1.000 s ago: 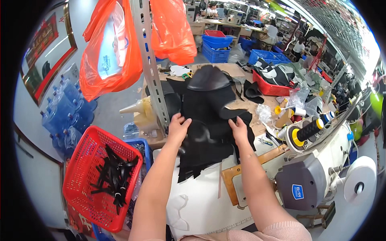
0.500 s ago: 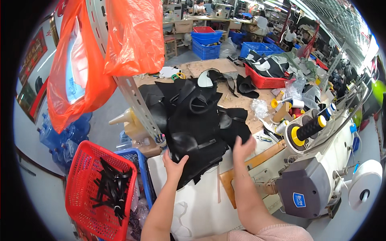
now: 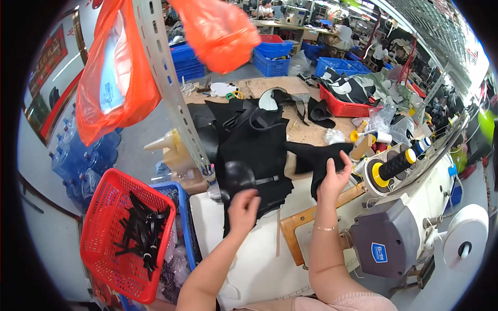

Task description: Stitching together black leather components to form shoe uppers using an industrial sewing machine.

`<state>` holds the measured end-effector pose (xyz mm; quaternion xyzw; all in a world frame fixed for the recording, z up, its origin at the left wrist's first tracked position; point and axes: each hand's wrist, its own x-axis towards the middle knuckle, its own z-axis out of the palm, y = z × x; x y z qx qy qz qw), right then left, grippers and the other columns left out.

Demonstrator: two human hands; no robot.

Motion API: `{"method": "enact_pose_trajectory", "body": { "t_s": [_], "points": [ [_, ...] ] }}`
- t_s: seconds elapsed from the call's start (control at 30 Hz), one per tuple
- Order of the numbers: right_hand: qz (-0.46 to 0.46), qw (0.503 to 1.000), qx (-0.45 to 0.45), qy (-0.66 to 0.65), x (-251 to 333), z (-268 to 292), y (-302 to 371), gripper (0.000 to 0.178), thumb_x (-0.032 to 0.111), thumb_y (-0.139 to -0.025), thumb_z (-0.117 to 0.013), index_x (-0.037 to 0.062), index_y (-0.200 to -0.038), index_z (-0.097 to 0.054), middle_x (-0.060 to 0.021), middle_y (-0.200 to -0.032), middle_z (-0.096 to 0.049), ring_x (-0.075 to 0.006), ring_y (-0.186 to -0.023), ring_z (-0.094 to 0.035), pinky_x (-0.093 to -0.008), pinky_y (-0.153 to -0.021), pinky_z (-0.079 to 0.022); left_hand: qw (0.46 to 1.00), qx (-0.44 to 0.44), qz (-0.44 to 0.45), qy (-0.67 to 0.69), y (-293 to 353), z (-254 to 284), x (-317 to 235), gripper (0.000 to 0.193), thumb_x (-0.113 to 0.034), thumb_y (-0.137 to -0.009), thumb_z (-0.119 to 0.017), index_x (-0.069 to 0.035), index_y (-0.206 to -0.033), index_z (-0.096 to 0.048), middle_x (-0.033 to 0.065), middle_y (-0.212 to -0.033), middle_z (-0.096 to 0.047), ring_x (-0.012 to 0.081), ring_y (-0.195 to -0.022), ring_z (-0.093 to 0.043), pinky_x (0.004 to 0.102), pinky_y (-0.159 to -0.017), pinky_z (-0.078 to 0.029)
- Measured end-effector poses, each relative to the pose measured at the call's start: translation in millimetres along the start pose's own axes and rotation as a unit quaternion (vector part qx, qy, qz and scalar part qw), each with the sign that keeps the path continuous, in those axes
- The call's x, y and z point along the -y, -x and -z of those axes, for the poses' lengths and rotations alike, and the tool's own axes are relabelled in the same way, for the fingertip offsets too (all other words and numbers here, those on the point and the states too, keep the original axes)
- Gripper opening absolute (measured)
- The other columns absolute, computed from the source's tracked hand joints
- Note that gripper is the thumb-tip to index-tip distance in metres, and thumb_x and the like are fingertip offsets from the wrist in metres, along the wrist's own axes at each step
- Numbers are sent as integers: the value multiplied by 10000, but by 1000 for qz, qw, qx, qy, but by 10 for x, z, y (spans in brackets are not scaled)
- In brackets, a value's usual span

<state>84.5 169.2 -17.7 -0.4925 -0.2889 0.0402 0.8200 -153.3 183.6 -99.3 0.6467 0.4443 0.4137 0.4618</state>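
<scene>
A pile of black cut pieces [image 3: 254, 150], some matt and some shiny like leather, lies across the white machine table [image 3: 249, 264] and the wooden board beyond. Over the pile's near edge is my left hand [image 3: 244, 212], its fingers bent and smeared by motion; whether anything is between them is hidden. My right hand [image 3: 334, 179] is raised at the pile's right side, thumb and forefinger upward. A black cut piece [image 3: 324, 154] hangs bent behind that hand and appears to be in its grip, though the contact is partly hidden.
On the right stand a sewing machine [image 3: 386, 243] and thread cones [image 3: 397, 165]. A red basket [image 3: 129, 181] of black strips sits left, over a blue crate [image 3: 184, 217]. A slotted metal post [image 3: 174, 88] carries orange bags [image 3: 116, 83]. Another red basket [image 3: 345, 109] stands on the board.
My right hand has moved right and up, and the black piece beside it has shifted right and lifted. My left hand has left the pile's left edge and moved right.
</scene>
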Motion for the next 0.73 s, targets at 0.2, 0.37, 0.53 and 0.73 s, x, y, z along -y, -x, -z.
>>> {"method": "enact_pose_trajectory", "body": {
  "t_s": [0.2,0.37,0.53,0.73],
  "points": [
    [52,977,149,144,1399,-122,740,241,-50,-851,-586,-29,-1091,-595,-108,-1120,-602,-192,-1053,-557,-307,-952,-419,761,192,270,557,-419,-384,-634,1017,-787,-811,-397,4,-1438,-278,177,-1476,-338,326,-1353,-339,451,-1114,-231],
    [121,973,186,67,1594,-108,913,215,-96,-870,-572,3,-1054,-624,-49,-942,-623,-86,-830,-561,-196,-762,-442,681,274,-80,674,-902,214,-1081,882,-634,-884,-466,-60,-1492,-186,232,-1494,-284,378,-1343,-349,514,-1105,-283],
    [54,951,301,44,1478,-90,673,212,-83,-900,-533,3,-1067,-631,10,-867,-587,-22,-651,-436,-163,-582,-352,789,234,217,525,-1014,529,-1351,488,-268,-882,-656,-10,-1277,-529,194,-1238,-586,292,-1136,-579,418,-994,-449],
    [-111,939,312,-92,1282,-63,563,247,-75,-888,-532,-9,-1112,-611,-25,-1015,-623,-66,-871,-568,-196,-786,-458,886,136,-7,443,-746,636,-1255,620,-80,-837,-674,-36,-1396,-408,79,-1347,-523,218,-1249,-480,367,-1082,-349]
  ]
}}
